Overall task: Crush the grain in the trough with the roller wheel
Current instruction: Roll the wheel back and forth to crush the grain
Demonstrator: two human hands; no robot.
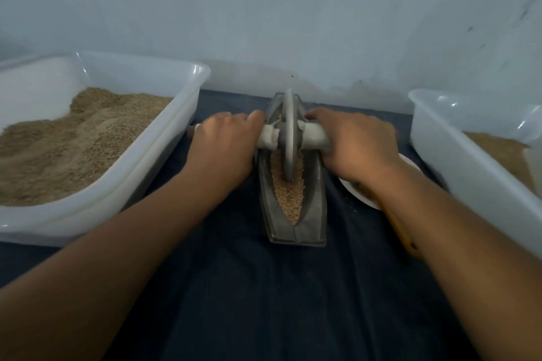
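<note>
A left hand [227, 145] and a right hand [356, 143] each clench one end of the pale axle handle [313, 138] crossing a grey metal roller wheel [289, 132], which stands upright in tan grain [289, 190] inside a narrow grey boat-shaped trough [293, 226] whose length runs toward the person.

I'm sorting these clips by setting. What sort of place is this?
Probably a small grain-processing workspace, not a kitchen: a metal trough with a roller wheel sits on dark cloth, flanked by white plastic tubs of grain.
</note>
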